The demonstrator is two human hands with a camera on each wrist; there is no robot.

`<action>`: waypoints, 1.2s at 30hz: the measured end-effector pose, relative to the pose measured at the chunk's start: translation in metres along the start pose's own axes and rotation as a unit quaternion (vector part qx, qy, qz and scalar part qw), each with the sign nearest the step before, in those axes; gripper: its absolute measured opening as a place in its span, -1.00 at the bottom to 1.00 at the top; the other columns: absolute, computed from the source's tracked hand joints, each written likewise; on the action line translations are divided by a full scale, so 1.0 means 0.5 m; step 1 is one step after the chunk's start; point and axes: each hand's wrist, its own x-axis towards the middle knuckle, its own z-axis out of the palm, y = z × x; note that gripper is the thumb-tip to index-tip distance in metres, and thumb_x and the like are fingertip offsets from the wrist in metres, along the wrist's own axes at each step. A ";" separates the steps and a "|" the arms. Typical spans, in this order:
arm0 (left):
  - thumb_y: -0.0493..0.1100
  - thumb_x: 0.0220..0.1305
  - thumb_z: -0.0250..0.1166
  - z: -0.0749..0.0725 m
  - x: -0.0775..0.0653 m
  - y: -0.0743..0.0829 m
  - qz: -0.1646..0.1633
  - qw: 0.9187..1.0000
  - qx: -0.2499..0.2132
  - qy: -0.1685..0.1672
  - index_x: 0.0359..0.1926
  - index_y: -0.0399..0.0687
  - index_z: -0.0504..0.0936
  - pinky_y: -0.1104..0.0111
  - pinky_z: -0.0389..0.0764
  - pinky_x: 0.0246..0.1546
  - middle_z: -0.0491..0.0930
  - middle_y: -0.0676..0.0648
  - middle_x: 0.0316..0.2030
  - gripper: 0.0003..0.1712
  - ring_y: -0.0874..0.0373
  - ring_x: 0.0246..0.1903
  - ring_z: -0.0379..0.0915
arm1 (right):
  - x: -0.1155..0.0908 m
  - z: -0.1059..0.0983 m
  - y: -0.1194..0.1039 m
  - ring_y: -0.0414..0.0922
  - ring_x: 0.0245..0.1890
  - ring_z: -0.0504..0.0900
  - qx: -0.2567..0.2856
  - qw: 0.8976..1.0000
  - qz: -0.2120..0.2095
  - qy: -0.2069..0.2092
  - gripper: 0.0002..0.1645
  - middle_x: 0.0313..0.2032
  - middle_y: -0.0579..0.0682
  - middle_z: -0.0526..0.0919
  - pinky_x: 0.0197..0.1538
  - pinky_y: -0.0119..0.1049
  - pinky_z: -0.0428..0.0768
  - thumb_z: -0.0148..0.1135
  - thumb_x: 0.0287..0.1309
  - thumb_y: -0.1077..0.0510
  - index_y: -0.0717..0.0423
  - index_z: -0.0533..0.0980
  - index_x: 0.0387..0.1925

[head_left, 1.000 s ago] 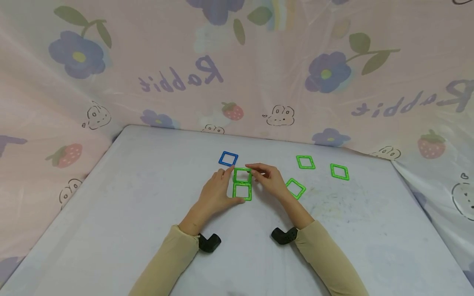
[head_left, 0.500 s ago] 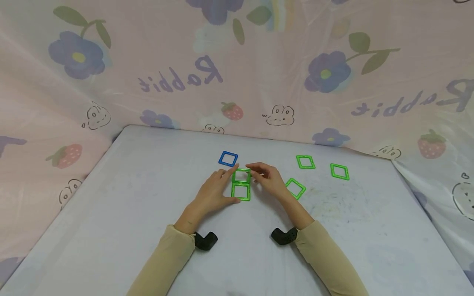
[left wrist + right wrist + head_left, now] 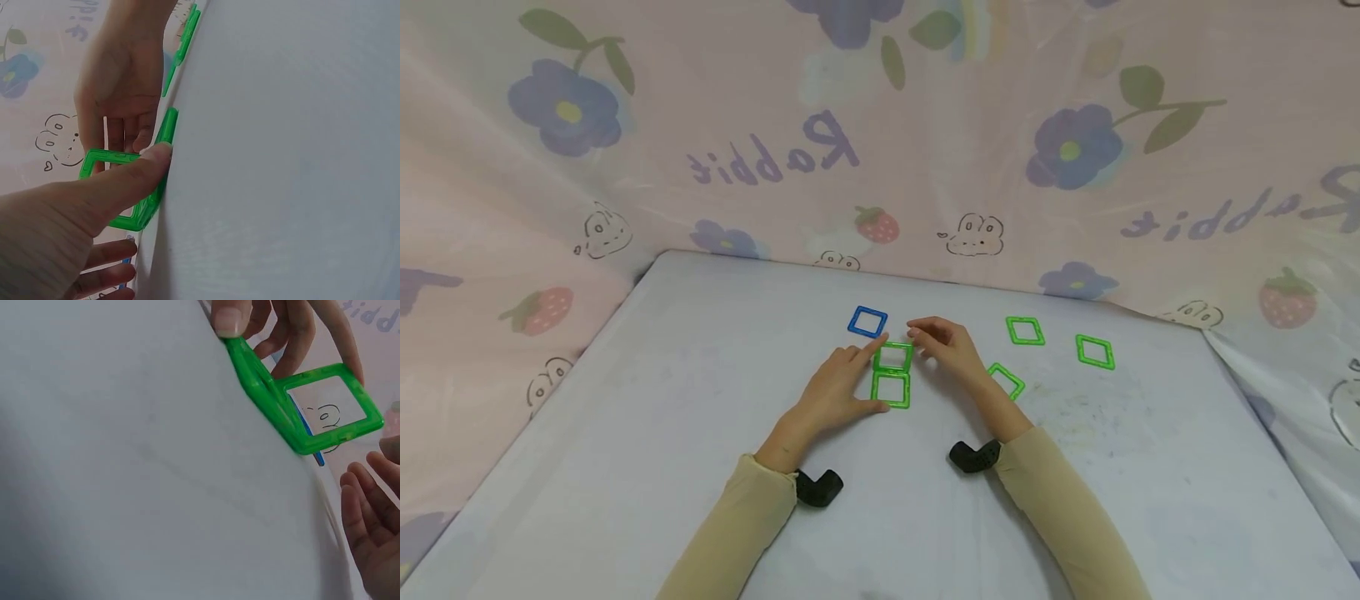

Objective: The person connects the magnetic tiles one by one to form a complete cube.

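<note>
First inspector: State the condition of your left grip (image 3: 831, 392).

Second inspector: It grasps two joined green squares (image 3: 892, 372). Your thumb (image 3: 229, 322) bears on the near edge of the flat square (image 3: 907, 389); your forefinger (image 3: 871, 347) meets the far edge of the raised square (image 3: 340, 434).

First inspector: Position of that pair?

Second inspector: On the surface (image 3: 625, 467), between your two grips. The raised square meets the flat one along one edge and rises at an angle.

First inspector: Your right grip (image 3: 951, 350)?

Second inspector: Released, fingers loosely bent, just beside the raised square's far right corner.

First inspector: Adjacent items?

Second inspector: A blue square (image 3: 863, 333) lies just beyond your left forefinger. To your right lie a partly hidden green square (image 3: 1010, 374) beside your right wrist (image 3: 1000, 410), a middle green square (image 3: 1028, 342) and an outer green square (image 3: 1097, 365), spaced apart.
</note>
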 end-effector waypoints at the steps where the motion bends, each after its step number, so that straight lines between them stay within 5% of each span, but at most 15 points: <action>1: 0.15 -0.04 0.50 0.000 0.000 -0.001 0.002 1.000 0.000 0.001 0.50 0.24 0.02 0.12 0.46 0.05 0.46 -0.16 0.15 0.16 -0.02 0.06 0.37 | 0.005 0.000 0.002 0.20 -0.15 0.60 -0.002 1.000 0.003 0.001 -0.61 -0.02 0.33 0.60 -0.19 -0.16 0.64 0.12 0.33 0.20 0.37 0.49 0.09; 9: 0.15 -0.02 0.49 0.003 -0.002 -0.003 0.005 1.000 -0.002 0.002 0.50 0.25 0.01 0.09 0.44 0.07 0.44 -0.17 0.17 0.15 -0.05 0.06 0.37 | 0.042 0.004 0.013 0.07 -0.13 0.62 -0.074 0.997 0.004 0.005 -0.63 -0.01 0.20 0.64 -0.14 -0.26 0.60 0.20 0.28 0.13 0.25 0.55 0.04; 19: 0.15 -0.01 0.48 0.000 -0.007 0.000 -0.001 1.000 -0.006 -0.005 0.50 0.23 0.01 0.06 0.42 0.09 0.42 -0.19 0.19 0.15 -0.07 0.06 0.36 | 0.085 0.021 0.029 0.04 0.07 0.55 -0.122 0.992 0.024 -0.028 -0.50 0.07 0.11 0.60 0.17 -0.04 0.47 0.31 0.17 0.00 0.12 0.52 0.11; 36: 0.16 -0.01 0.48 0.008 -0.007 -0.007 0.022 1.000 -0.001 0.013 0.52 0.24 -0.08 0.09 0.42 0.07 0.43 -0.19 0.15 0.20 -0.05 0.04 0.35 | 0.125 0.037 0.014 0.15 0.14 0.37 -0.206 0.970 -0.051 -0.122 -0.22 0.17 0.26 0.42 0.25 0.08 0.32 0.37 0.01 0.03 0.24 0.39 0.26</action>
